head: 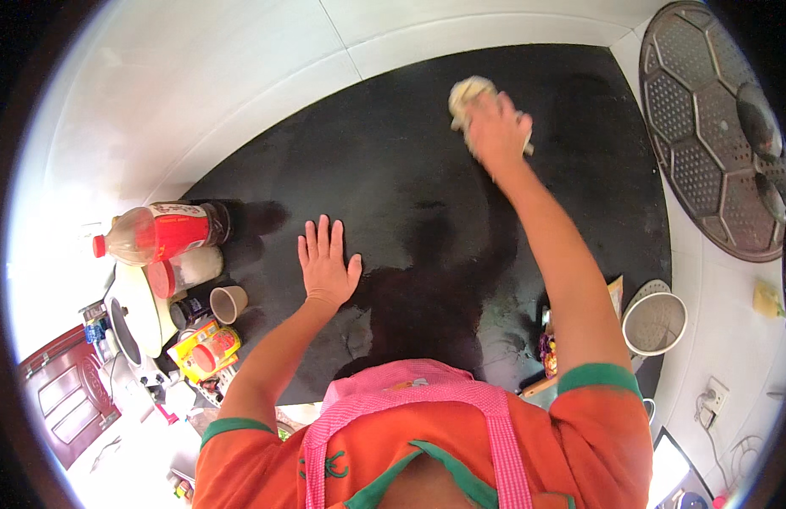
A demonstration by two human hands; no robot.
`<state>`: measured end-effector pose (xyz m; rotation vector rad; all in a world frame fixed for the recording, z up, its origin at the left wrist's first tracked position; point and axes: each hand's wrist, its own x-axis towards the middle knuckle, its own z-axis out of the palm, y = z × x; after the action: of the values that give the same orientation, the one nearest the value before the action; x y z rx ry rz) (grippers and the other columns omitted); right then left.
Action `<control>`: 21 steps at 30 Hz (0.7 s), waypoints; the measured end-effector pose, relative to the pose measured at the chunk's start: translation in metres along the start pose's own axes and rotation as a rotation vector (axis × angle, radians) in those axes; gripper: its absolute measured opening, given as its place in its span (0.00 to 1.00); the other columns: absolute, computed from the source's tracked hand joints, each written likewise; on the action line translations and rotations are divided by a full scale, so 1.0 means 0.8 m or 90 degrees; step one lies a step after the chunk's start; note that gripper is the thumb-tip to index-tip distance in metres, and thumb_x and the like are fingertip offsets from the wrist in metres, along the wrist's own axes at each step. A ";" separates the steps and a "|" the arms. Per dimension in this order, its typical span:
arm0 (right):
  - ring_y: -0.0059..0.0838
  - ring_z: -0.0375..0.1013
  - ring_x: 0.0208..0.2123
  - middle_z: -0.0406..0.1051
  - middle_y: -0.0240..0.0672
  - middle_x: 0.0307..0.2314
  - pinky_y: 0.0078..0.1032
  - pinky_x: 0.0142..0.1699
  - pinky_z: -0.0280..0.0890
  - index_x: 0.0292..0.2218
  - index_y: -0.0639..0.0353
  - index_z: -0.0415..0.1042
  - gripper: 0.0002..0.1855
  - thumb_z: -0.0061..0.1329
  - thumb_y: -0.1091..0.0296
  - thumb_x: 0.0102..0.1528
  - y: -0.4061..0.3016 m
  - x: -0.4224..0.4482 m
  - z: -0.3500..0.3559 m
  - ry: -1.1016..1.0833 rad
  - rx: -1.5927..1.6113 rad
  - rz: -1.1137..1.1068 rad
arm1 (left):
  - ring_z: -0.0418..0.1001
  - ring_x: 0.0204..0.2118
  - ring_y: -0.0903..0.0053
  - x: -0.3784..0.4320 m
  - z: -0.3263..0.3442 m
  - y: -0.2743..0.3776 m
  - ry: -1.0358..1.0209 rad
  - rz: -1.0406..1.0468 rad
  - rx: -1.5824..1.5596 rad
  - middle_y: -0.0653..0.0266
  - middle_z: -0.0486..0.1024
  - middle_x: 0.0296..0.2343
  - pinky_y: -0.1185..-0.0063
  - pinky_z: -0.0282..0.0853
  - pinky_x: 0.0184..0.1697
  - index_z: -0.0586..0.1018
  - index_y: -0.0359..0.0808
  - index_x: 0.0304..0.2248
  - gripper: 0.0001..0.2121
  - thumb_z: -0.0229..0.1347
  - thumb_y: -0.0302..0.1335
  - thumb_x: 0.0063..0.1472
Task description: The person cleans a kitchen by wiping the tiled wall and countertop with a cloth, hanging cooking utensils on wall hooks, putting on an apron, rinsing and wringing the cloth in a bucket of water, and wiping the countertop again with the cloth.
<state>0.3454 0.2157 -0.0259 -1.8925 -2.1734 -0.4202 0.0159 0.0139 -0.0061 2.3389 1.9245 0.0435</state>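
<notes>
My right hand is pressed over a crumpled pale cloth near the back of a black countertop, with the arm stretched forward. Cloth shows past the fingertips and beside the wrist; hand and cloth are slightly blurred. Flat on the counter at centre left lies my left hand, palm down, its fingers a little apart and holding nothing. The dark surface looks wet and shiny in places and reflects my upper body.
Left side: a large red-labelled plastic bottle, a red-lidded jar, a beige cup and yellow packets. Right side: a white perforated container and colourful packets. A perforated metal steamer tray stands against the tiled wall.
</notes>
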 end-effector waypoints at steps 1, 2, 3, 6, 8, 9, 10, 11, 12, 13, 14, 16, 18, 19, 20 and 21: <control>0.35 0.60 0.52 0.63 0.28 0.47 0.48 0.46 0.52 0.44 0.38 0.72 0.14 0.40 0.58 0.57 0.013 0.035 0.015 -0.046 -0.041 0.080 | 0.42 0.62 0.49 0.004 0.005 0.001 0.009 0.002 -0.010 0.49 0.48 0.59 0.57 0.36 0.62 0.56 0.35 0.58 0.33 0.47 0.42 0.55; 0.36 0.60 0.52 0.63 0.28 0.49 0.49 0.47 0.52 0.46 0.38 0.70 0.15 0.39 0.58 0.57 0.024 0.063 0.020 -0.094 -0.007 0.148 | 0.42 0.62 0.50 0.003 0.012 0.000 0.016 0.006 -0.016 0.49 0.48 0.59 0.57 0.36 0.62 0.56 0.36 0.58 0.34 0.48 0.42 0.54; 0.36 0.60 0.52 0.62 0.29 0.50 0.50 0.48 0.52 0.47 0.39 0.69 0.16 0.38 0.57 0.58 0.032 0.086 0.018 -0.143 0.030 0.212 | 0.43 0.62 0.50 0.003 0.014 0.002 -0.007 -0.009 -0.019 0.51 0.48 0.59 0.58 0.36 0.62 0.57 0.36 0.57 0.33 0.48 0.42 0.54; 0.40 0.63 0.49 0.62 0.29 0.52 0.47 0.49 0.54 0.48 0.42 0.69 0.20 0.38 0.48 0.57 0.018 0.097 -0.019 -0.205 0.065 0.155 | 0.43 0.62 0.52 -0.008 -0.002 -0.007 0.008 -0.036 -0.027 0.52 0.49 0.59 0.59 0.36 0.62 0.58 0.37 0.57 0.33 0.48 0.42 0.54; 0.41 0.64 0.47 0.63 0.28 0.50 0.47 0.47 0.56 0.47 0.42 0.70 0.22 0.40 0.44 0.55 0.014 0.065 -0.022 -0.183 0.046 0.100 | 0.43 0.62 0.53 -0.005 -0.008 -0.007 0.002 -0.023 -0.016 0.53 0.49 0.59 0.60 0.36 0.63 0.58 0.37 0.57 0.33 0.48 0.43 0.54; 0.41 0.65 0.45 0.64 0.28 0.50 0.46 0.45 0.57 0.46 0.44 0.71 0.22 0.42 0.44 0.54 0.023 0.039 -0.019 -0.146 0.038 0.065 | 0.43 0.62 0.53 -0.001 -0.010 -0.002 0.007 -0.039 -0.023 0.53 0.49 0.59 0.60 0.36 0.63 0.58 0.37 0.57 0.33 0.48 0.43 0.54; 0.40 0.65 0.43 0.64 0.30 0.49 0.45 0.44 0.57 0.45 0.46 0.71 0.23 0.44 0.46 0.53 0.009 0.012 -0.032 -0.127 0.074 0.035 | 0.43 0.62 0.53 -0.002 -0.014 -0.004 -0.001 -0.036 -0.033 0.53 0.49 0.59 0.60 0.36 0.63 0.58 0.37 0.57 0.33 0.48 0.43 0.54; 0.40 0.65 0.42 0.64 0.32 0.48 0.44 0.43 0.57 0.45 0.47 0.71 0.23 0.45 0.48 0.51 -0.007 -0.018 -0.048 -0.163 0.048 -0.016 | 0.43 0.62 0.53 -0.003 -0.014 -0.008 -0.005 -0.029 -0.043 0.53 0.49 0.59 0.60 0.36 0.63 0.58 0.37 0.57 0.33 0.48 0.43 0.55; 0.40 0.63 0.43 0.64 0.33 0.47 0.44 0.43 0.57 0.45 0.47 0.70 0.24 0.48 0.49 0.48 -0.021 -0.049 -0.064 -0.191 0.076 -0.069 | 0.43 0.62 0.54 -0.008 -0.012 -0.011 0.002 -0.029 -0.037 0.53 0.50 0.59 0.60 0.36 0.63 0.59 0.37 0.57 0.32 0.48 0.43 0.55; 0.41 0.62 0.44 0.64 0.34 0.46 0.45 0.44 0.56 0.47 0.47 0.69 0.28 0.50 0.47 0.44 -0.026 -0.090 -0.064 -0.078 0.098 -0.146 | 0.43 0.62 0.54 -0.008 -0.008 -0.011 -0.003 -0.026 -0.041 0.53 0.50 0.59 0.60 0.37 0.63 0.58 0.37 0.57 0.33 0.48 0.43 0.55; 0.43 0.60 0.45 0.63 0.34 0.46 0.46 0.44 0.55 0.47 0.48 0.68 0.31 0.52 0.46 0.42 -0.047 -0.118 -0.080 -0.047 0.123 -0.165 | 0.43 0.62 0.54 -0.008 -0.007 -0.011 -0.003 -0.028 -0.040 0.53 0.49 0.59 0.60 0.37 0.63 0.58 0.37 0.57 0.33 0.48 0.43 0.55; 0.47 0.61 0.45 0.64 0.34 0.44 0.46 0.43 0.57 0.47 0.51 0.68 0.33 0.55 0.53 0.39 -0.074 -0.148 -0.105 -0.117 0.136 -0.170 | 0.43 0.62 0.54 -0.006 -0.011 -0.007 -0.001 -0.026 -0.042 0.54 0.49 0.59 0.60 0.36 0.63 0.58 0.37 0.57 0.33 0.48 0.43 0.55; 0.44 0.63 0.42 0.65 0.32 0.43 0.42 0.40 0.59 0.45 0.50 0.69 0.28 0.55 0.60 0.39 -0.100 -0.148 -0.099 -0.073 0.204 -0.225 | 0.40 0.63 0.52 0.003 -0.015 0.000 -0.053 -0.025 -0.070 0.51 0.47 0.60 0.61 0.33 0.64 0.56 0.36 0.58 0.32 0.45 0.43 0.57; 0.42 0.63 0.41 0.66 0.31 0.42 0.42 0.40 0.59 0.44 0.49 0.70 0.27 0.55 0.63 0.39 -0.120 -0.139 -0.095 -0.052 0.258 -0.253 | 0.40 0.63 0.52 0.003 -0.015 0.002 -0.054 -0.008 -0.076 0.51 0.47 0.60 0.61 0.33 0.64 0.56 0.36 0.58 0.32 0.45 0.43 0.57; 0.41 0.63 0.42 0.66 0.30 0.43 0.41 0.40 0.59 0.44 0.49 0.70 0.28 0.55 0.63 0.38 -0.137 -0.131 -0.089 -0.048 0.287 -0.296 | 0.41 0.63 0.53 0.000 -0.014 0.000 -0.042 -0.027 -0.062 0.53 0.48 0.59 0.61 0.34 0.63 0.57 0.37 0.58 0.33 0.47 0.43 0.56; 0.41 0.63 0.43 0.65 0.29 0.43 0.40 0.40 0.59 0.45 0.48 0.70 0.28 0.56 0.63 0.38 -0.155 -0.123 -0.084 -0.029 0.314 -0.320 | 0.41 0.63 0.54 0.000 -0.013 -0.002 -0.027 -0.044 -0.048 0.54 0.49 0.59 0.61 0.35 0.63 0.57 0.38 0.57 0.34 0.50 0.42 0.54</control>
<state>0.2353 0.0851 -0.0066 -1.1084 -2.4776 0.0868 0.0130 0.0148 0.0040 2.2065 1.9462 0.0591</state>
